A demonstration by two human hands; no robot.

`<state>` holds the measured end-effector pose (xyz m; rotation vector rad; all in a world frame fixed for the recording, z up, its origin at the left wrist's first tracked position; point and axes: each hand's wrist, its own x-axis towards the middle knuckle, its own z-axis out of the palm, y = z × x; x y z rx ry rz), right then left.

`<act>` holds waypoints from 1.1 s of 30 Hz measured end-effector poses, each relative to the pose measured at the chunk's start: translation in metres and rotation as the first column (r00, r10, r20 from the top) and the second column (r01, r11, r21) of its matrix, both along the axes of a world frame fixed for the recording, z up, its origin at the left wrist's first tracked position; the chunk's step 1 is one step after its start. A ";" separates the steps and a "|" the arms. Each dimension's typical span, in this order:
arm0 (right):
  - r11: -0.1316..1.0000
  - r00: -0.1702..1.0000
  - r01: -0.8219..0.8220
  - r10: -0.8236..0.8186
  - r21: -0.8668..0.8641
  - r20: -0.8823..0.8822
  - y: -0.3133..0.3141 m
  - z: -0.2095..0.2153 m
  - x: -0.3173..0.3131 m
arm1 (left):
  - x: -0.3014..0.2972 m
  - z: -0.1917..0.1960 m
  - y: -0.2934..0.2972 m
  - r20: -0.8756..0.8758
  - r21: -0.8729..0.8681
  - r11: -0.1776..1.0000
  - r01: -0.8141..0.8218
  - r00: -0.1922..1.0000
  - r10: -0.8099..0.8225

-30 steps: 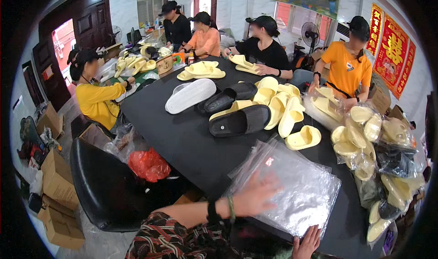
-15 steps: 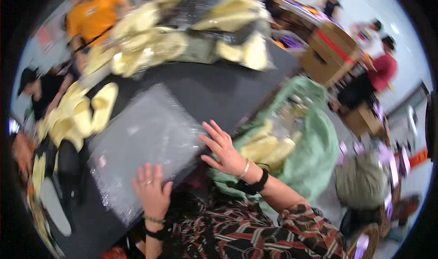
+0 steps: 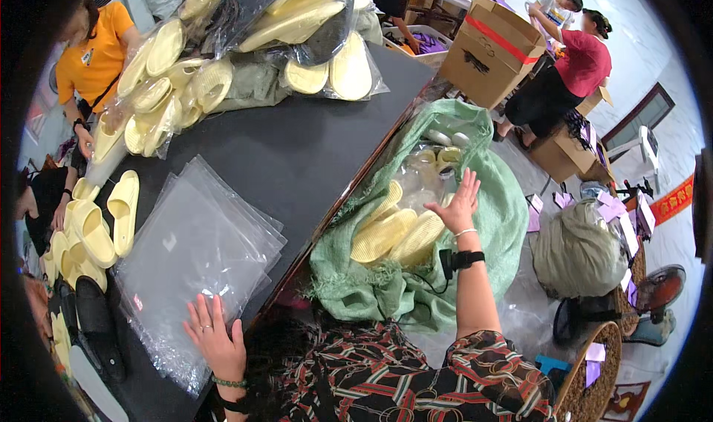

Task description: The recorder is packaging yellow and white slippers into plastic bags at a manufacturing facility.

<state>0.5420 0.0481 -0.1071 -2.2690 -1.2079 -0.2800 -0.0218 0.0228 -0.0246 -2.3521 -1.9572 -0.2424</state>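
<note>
The left hand (image 3: 217, 340) lay palm down on the near edge of a flat stack of clear, thin plastic bags (image 3: 186, 240). Its fingers were a little spread, with the thumb held out to the side, and they pinched nothing. The stack lay on a big flat black table (image 3: 319, 147), with its sheets not quite lined up, so some corners poked out past others.

The right hand (image 3: 458, 205) was out past the table edge, over a big open sack of light green woven cloth (image 3: 490, 192). Its fingers were spread wide with the thumb stuck out, and it gripped nothing — I could not tell if it touched the sack or what was in it. Inside the sack were pale yellow slippers with bumpy soles (image 3: 382, 236), and some of them were in clear plastic.

To the left of the stack, a bunch of loose pale yellow slippers (image 3: 93, 232) sat close by. Nearer the person were black slippers (image 3: 98, 325) and a long whitish sole (image 3: 93, 392). At the far side of the table was a heap of bagged yellow slippers (image 3: 160, 102).

A worker in an orange shirt (image 3: 100, 54) was by that heap. Beyond the green sack stood a tall brown cardboard box with red tape (image 3: 479, 65) — and a worker in a dark pink top (image 3: 583, 62) was near it.
</note>
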 end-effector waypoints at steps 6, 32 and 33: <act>0.933 0.934 -0.263 0.183 -0.245 -0.306 -0.002 -0.017 0.047 | 0.008 0.003 0.001 0.045 -0.018 1.000 0.014 0.999 -0.014; 0.923 0.829 -0.290 0.374 -0.251 0.416 0.245 0.396 -0.100 | -0.011 -0.012 -0.012 0.211 0.125 0.991 -0.041 0.977 0.014; 0.899 0.816 -0.388 0.437 -0.201 0.379 0.257 0.406 -0.120 | -0.012 -0.013 -0.012 0.225 0.117 0.993 -0.028 0.974 0.001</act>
